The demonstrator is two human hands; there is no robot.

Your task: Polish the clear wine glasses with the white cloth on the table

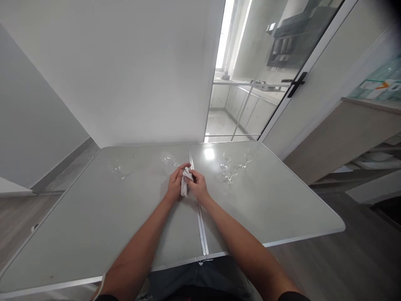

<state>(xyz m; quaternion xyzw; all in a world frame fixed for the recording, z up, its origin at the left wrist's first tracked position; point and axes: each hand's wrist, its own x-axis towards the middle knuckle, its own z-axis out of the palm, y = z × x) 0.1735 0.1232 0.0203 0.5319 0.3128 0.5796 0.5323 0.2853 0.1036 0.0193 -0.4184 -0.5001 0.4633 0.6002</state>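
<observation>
Now, mid-frame, a white cloth [184, 188] is pinched by the left hand [174, 181] and right hand [199, 184], and a clear glass [168, 159] is seen just up-left, its stem [176, 164] slanted toward the nearer left hand, though whether it is held cannot be told.

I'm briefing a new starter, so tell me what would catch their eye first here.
The left hand and right hand come first, holding a white cloth over the middle of the table, a clear glass just beyond. Next, three stemmed glasses on the table's right half. Behind, to the right, a glazed door with a black handle.
</observation>
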